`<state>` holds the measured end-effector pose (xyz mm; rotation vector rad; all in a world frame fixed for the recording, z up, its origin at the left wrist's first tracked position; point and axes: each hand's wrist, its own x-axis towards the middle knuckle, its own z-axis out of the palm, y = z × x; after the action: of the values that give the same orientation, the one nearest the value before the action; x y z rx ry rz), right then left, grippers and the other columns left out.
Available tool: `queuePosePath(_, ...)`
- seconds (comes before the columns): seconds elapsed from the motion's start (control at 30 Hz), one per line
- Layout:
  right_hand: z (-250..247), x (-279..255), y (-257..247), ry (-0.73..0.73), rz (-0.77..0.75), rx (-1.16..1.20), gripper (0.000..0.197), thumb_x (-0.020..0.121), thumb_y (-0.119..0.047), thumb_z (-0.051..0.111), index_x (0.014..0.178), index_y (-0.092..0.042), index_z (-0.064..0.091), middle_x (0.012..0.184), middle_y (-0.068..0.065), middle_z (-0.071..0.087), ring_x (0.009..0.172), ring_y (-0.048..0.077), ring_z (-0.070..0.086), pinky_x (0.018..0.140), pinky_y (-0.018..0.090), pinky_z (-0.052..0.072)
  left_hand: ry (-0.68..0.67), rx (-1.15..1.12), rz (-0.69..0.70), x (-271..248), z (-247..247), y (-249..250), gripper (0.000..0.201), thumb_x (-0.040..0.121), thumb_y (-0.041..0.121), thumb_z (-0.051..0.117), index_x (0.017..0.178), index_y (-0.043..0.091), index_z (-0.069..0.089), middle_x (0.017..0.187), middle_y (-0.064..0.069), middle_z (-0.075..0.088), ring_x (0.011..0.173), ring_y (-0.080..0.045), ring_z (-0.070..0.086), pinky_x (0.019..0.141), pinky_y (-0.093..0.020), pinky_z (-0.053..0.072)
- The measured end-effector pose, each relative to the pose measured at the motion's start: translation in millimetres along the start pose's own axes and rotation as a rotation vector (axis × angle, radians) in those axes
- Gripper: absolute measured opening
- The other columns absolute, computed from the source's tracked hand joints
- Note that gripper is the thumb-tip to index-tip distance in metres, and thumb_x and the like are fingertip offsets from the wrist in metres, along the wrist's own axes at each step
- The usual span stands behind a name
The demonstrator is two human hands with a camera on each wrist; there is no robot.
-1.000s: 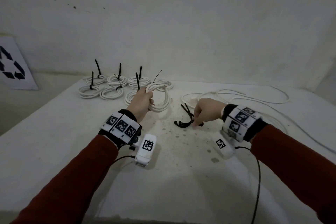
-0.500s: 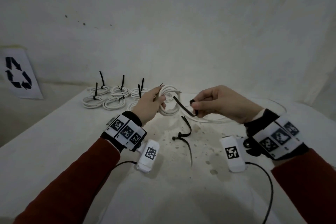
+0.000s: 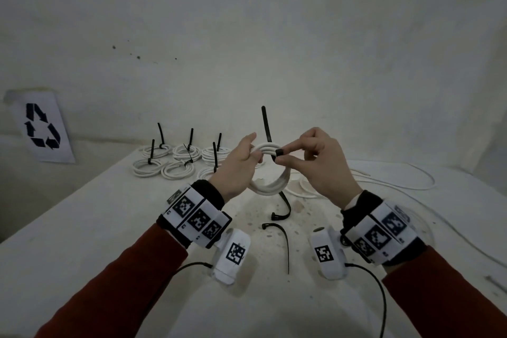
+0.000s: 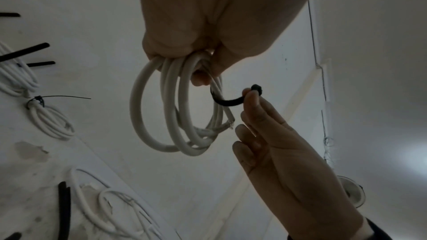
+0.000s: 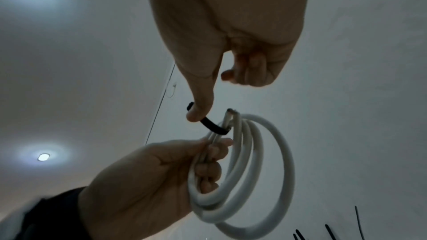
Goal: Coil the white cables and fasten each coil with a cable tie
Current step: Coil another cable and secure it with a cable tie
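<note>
The left hand (image 3: 236,164) grasps the white coil (image 3: 270,186) in the air above the worktop (image 3: 82,228). The right hand (image 3: 321,162) pinches the head of a black cable tie (image 3: 279,153) threaded through the coil; its tail points up behind, nearer the left fingers, so it must bend over towards the head.

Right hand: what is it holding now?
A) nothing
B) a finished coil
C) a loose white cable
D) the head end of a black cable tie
D: the right hand pinches the head end of the tie against the coil, which the left hand grips.
</note>
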<state>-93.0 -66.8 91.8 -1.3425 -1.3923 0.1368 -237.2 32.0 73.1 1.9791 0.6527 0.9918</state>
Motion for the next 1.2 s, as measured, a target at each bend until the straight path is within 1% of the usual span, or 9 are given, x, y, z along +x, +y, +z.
queuePosePath(0.07, -0.4, 1.1, 0.4, 0.049, -0.004, 0.018, 0.016, 0.068, -0.025, 0.083, 0.080, -0.030, 0.074, 0.085, -0.004, 0.041, 0.062, 0.007, 0.035, 0.063, 0.010, 0.034, -0.007, 0.019, 0.003, -3.2, 2.4, 4.2, 0.033, 0.100, 0.016, 0.040, 0.132, 0.014, 0.047, 0.106, 0.000, 0.056, 0.091, -0.010, 0.049, 0.089, -0.029, 0.040)
queuePosePath(0.17, -2.8, 2.3, 1.5, 0.067, 0.058, 0.088, 0.015, 0.071, -0.024, 0.082, 0.082, -0.031, 0.074, 0.096, 0.002, 0.049, 0.075, 0.009, 0.046, 0.074, 0.009, 0.039, -0.020, 0.026, 0.033, -7.7, 6.5, 8.3, 0.013, 0.095, 0.019, 0.050, 0.104, 0.015, 0.058, 0.082, 0.002, 0.053, 0.072, -0.010, 0.046, 0.070, -0.025, 0.037)
queuePosePath(0.27, -4.2, 1.7, 1.9, -0.002, 0.150, 0.218, 0.013, 0.071, -0.029, 0.082, 0.082, -0.028, 0.075, 0.105, 0.009, 0.063, 0.085, 0.019, 0.057, 0.085, 0.027, 0.049, -0.056, 0.113, 0.068, -13.8, 9.8, 11.0, 0.026, 0.089, 0.041, 0.059, 0.093, 0.016, 0.056, 0.068, 0.008, 0.045, 0.060, -0.007, 0.040, 0.058, -0.021, 0.033)
queuePosePath(0.47, -5.4, -0.2, -10.4, -0.170, 0.310, 0.642, 0.017, 0.072, -0.020, 0.070, 0.085, -0.009, 0.066, 0.084, 0.006, 0.067, 0.071, 0.014, 0.065, 0.068, 0.021, 0.052, -0.054, 0.055, 0.127, -18.6, 12.6, 15.0, 0.051, 0.085, 0.049, 0.060, 0.090, -0.002, 0.057, 0.068, -0.004, 0.044, 0.062, -0.014, 0.039, 0.060, -0.031, 0.034)
queuePosePath(0.63, -3.6, 3.4, -4.5, 0.104, 0.348, 0.704, 0.033, 0.084, -0.005, 0.069, 0.114, -0.008, 0.058, 0.119, 0.017, 0.060, 0.084, 0.024, 0.070, 0.071, 0.026, 0.056, -0.109, -0.066, 0.096, -22.1, 6.4, 18.4, 0.041, 0.087, 0.038, 0.060, 0.094, -0.003, 0.061, 0.072, -0.007, 0.043, 0.066, -0.016, 0.037, 0.063, -0.029, 0.032)
queuePosePath(0.7, -4.4, 3.4, -4.2, 0.129, 0.377, 0.750, 0.045, 0.082, 0.003, 0.068, 0.123, -0.003, 0.050, 0.114, 0.020, 0.066, 0.089, 0.028, 0.070, 0.073, 0.029, 0.058, -0.131, -0.094, 0.084, -24.4, 5.0, 19.7, 0.047, 0.083, 0.042, 0.060, 0.093, -0.004, 0.061, 0.069, -0.005, 0.040, 0.064, -0.014, 0.035, 0.061, -0.027, 0.031)
queuePosePath(0.8, -3.2, 1.3, -6.5, 0.133, 0.329, 0.651, 0.036, 0.077, 0.008, 0.071, 0.110, -0.001, 0.060, 0.098, 0.017, 0.072, 0.088, 0.030, 0.070, 0.076, 0.032, 0.059, -0.156, -0.133, 0.077, -25.8, 4.1, 18.9, 0.038, 0.085, 0.037, 0.059, 0.088, -0.001, 0.062, 0.065, -0.001, 0.038, 0.057, -0.008, 0.034, 0.055, -0.020, 0.031)
queuePosePath(0.93, -2.8, 1.6, -7.0, 0.158, 0.210, 0.458, 0.018, 0.073, 0.010, 0.074, 0.086, -0.002, 0.072, 0.084, 0.016, 0.073, 0.078, 0.028, 0.071, 0.073, 0.031, 0.058, -0.212, -0.394, -0.006, -25.7, 2.6, 15.9, 0.032, 0.087, 0.046, 0.053, 0.068, 0.027, 0.070, 0.063, 0.005, 0.036, 0.052, -0.006, 0.031, 0.051, -0.018, 0.029)
queuePosePath(1.2, -2.3, 2.8, -1.4, 0.119, 0.023, 0.188, 0.018, 0.075, 0.005, 0.075, 0.078, -0.013, 0.077, 0.075, 0.004, 0.075, 0.074, 0.017, 0.072, 0.070, 0.024, 0.055, -0.179, -0.562, -0.076, -25.9, 6.6, 17.8, 0.037, 0.082, 0.044, 0.048, 0.059, 0.025, 0.070, 0.057, 0.009, 0.030, 0.055, -0.010, 0.021, 0.054, -0.027, 0.018)
